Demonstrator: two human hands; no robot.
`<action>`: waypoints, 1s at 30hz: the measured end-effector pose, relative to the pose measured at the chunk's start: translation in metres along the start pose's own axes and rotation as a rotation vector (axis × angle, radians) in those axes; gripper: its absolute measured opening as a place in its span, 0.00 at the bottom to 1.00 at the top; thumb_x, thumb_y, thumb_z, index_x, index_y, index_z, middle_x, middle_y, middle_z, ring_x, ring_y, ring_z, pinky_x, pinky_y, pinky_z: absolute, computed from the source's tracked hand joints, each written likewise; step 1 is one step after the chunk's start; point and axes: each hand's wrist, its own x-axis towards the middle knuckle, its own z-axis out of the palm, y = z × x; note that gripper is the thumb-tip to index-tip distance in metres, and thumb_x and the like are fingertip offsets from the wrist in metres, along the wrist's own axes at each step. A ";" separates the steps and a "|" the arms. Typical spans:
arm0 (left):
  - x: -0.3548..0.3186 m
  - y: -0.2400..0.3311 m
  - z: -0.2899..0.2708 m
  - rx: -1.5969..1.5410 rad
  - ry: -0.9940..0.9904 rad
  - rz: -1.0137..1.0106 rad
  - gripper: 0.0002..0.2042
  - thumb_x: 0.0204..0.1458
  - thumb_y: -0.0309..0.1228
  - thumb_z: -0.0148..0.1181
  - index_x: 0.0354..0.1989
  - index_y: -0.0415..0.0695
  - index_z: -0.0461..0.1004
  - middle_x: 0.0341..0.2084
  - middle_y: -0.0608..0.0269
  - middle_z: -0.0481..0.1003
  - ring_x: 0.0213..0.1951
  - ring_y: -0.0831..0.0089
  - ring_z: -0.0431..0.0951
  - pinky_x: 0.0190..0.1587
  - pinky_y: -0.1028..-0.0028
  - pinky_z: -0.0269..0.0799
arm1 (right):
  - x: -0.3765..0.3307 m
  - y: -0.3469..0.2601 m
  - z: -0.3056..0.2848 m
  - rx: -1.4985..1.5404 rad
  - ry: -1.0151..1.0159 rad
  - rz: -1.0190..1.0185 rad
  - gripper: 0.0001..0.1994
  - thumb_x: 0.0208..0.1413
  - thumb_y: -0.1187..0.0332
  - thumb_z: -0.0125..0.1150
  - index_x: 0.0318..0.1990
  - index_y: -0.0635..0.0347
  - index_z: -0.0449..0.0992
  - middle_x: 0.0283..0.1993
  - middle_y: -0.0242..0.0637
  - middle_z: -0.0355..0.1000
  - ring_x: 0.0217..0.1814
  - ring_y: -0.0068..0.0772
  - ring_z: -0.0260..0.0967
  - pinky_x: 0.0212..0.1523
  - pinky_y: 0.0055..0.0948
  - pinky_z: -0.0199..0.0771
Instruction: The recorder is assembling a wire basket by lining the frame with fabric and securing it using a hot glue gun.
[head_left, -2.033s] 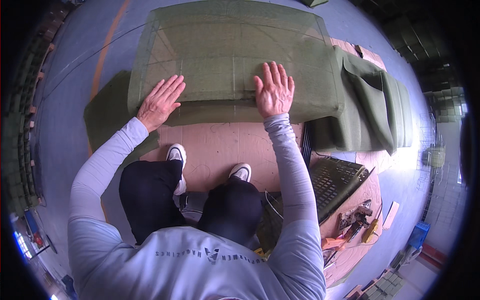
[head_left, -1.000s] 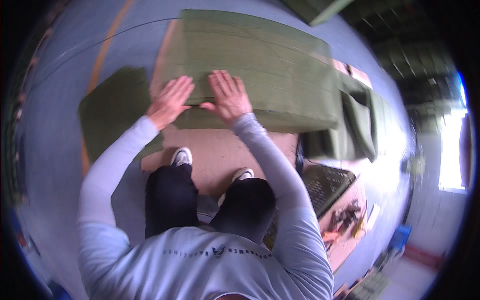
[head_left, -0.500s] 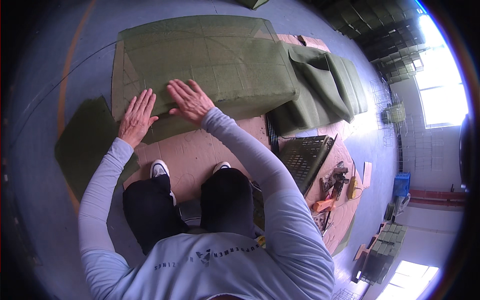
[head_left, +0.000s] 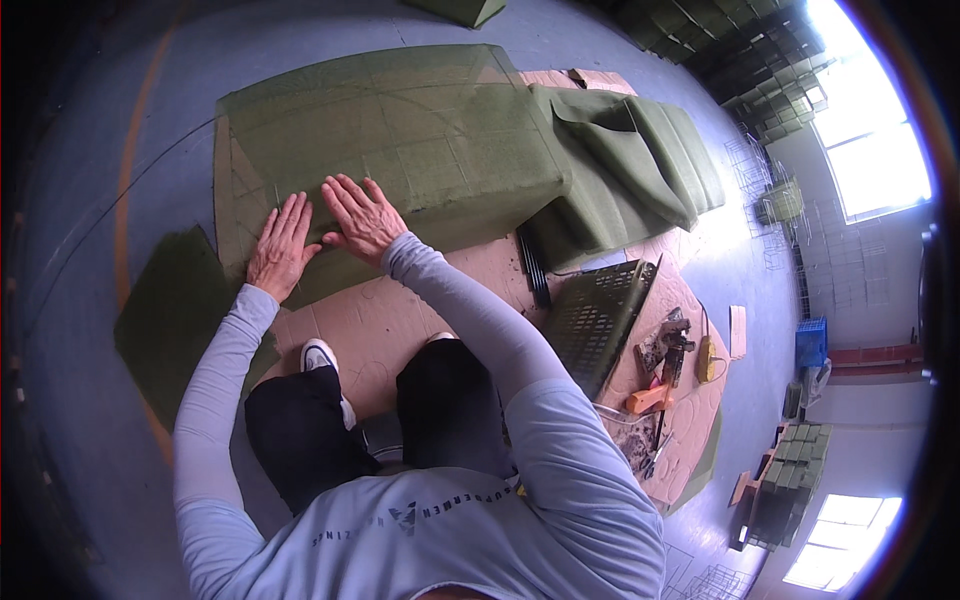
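Observation:
In front of me lies a large box-shaped piece covered in green mesh fabric (head_left: 430,140), with thin wire lines showing through it. My left hand (head_left: 281,250) rests flat on its near left edge, fingers stretched out. Close beside it, my right hand (head_left: 366,222) presses on the same near edge with its fingers extended. The thumbs nearly meet, and neither hand grips anything. A dark green sheet (head_left: 168,310) lies on the floor by my left forearm.
Folded green fabric (head_left: 650,150) is heaped right of the box. Below it stand black rods (head_left: 534,272) and a green perforated crate (head_left: 600,318). An orange-handled tool (head_left: 648,400) and a yellow tool (head_left: 707,358) lie on cardboard. More cardboard (head_left: 380,325) lies under my feet.
My right hand has come down closer to my left, its thumb now near the left thumb. The view has shifted slightly, and the box appears a little lower and further left.

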 end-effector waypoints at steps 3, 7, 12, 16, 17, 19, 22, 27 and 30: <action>0.005 0.002 -0.003 0.058 0.016 0.022 0.33 0.50 0.33 0.57 0.64 0.39 0.53 0.66 0.56 0.50 0.67 0.62 0.50 0.67 0.61 0.49 | 0.001 0.007 -0.003 -0.040 -0.006 -0.063 0.40 0.55 0.43 0.46 0.66 0.64 0.49 0.71 0.42 0.46 0.73 0.39 0.41 0.68 0.49 0.42; 0.004 0.003 -0.001 0.153 0.052 0.069 0.33 0.51 0.38 0.55 0.64 0.39 0.54 0.65 0.56 0.53 0.67 0.63 0.52 0.66 0.61 0.51 | -0.016 0.021 -0.015 -0.074 -0.001 0.061 0.41 0.53 0.42 0.48 0.66 0.63 0.49 0.71 0.42 0.47 0.73 0.39 0.42 0.68 0.49 0.43; -0.001 0.003 0.009 0.230 0.033 0.064 0.31 0.55 0.44 0.49 0.65 0.41 0.53 0.66 0.58 0.52 0.67 0.64 0.51 0.66 0.59 0.51 | -0.022 0.025 -0.001 -0.072 0.057 0.068 0.44 0.50 0.37 0.45 0.66 0.63 0.49 0.70 0.42 0.49 0.72 0.39 0.45 0.68 0.47 0.45; -0.001 0.005 -0.006 0.227 -0.026 0.074 0.32 0.57 0.47 0.45 0.66 0.41 0.52 0.67 0.56 0.50 0.68 0.63 0.49 0.66 0.57 0.48 | -0.025 0.024 0.001 -0.075 0.076 0.028 0.44 0.51 0.36 0.43 0.66 0.62 0.49 0.70 0.42 0.50 0.72 0.39 0.46 0.68 0.46 0.46; 0.001 0.007 -0.013 0.190 -0.038 0.101 0.32 0.57 0.47 0.44 0.66 0.40 0.51 0.67 0.56 0.50 0.68 0.62 0.49 0.66 0.57 0.48 | -0.026 0.025 0.000 -0.068 0.074 0.033 0.44 0.51 0.36 0.43 0.66 0.62 0.50 0.69 0.42 0.50 0.72 0.39 0.46 0.68 0.46 0.46; 0.008 0.014 -0.018 0.156 -0.050 0.125 0.32 0.58 0.47 0.43 0.66 0.40 0.51 0.67 0.56 0.49 0.68 0.62 0.49 0.66 0.57 0.47 | -0.027 0.026 0.001 -0.054 0.085 0.046 0.43 0.52 0.36 0.41 0.66 0.63 0.51 0.69 0.43 0.51 0.71 0.40 0.47 0.67 0.46 0.46; 0.024 0.017 -0.011 0.088 0.041 0.116 0.33 0.57 0.49 0.42 0.66 0.39 0.50 0.67 0.55 0.49 0.68 0.60 0.48 0.66 0.58 0.47 | -0.026 0.026 0.000 -0.031 0.097 0.069 0.43 0.53 0.36 0.40 0.66 0.63 0.51 0.69 0.43 0.51 0.71 0.40 0.47 0.68 0.46 0.45; 0.020 0.009 0.002 0.121 -0.009 0.130 0.34 0.54 0.45 0.49 0.65 0.38 0.51 0.66 0.53 0.50 0.67 0.60 0.50 0.66 0.59 0.50 | -0.043 0.053 -0.011 -0.155 0.121 0.082 0.43 0.52 0.36 0.42 0.65 0.64 0.52 0.68 0.46 0.52 0.71 0.42 0.47 0.68 0.47 0.45; 0.021 0.012 0.004 0.112 -0.015 0.128 0.34 0.53 0.40 0.53 0.65 0.38 0.51 0.66 0.54 0.51 0.67 0.61 0.51 0.66 0.60 0.50 | -0.052 0.063 -0.006 -0.075 0.167 0.136 0.43 0.51 0.36 0.42 0.64 0.65 0.53 0.67 0.47 0.53 0.70 0.43 0.49 0.68 0.45 0.46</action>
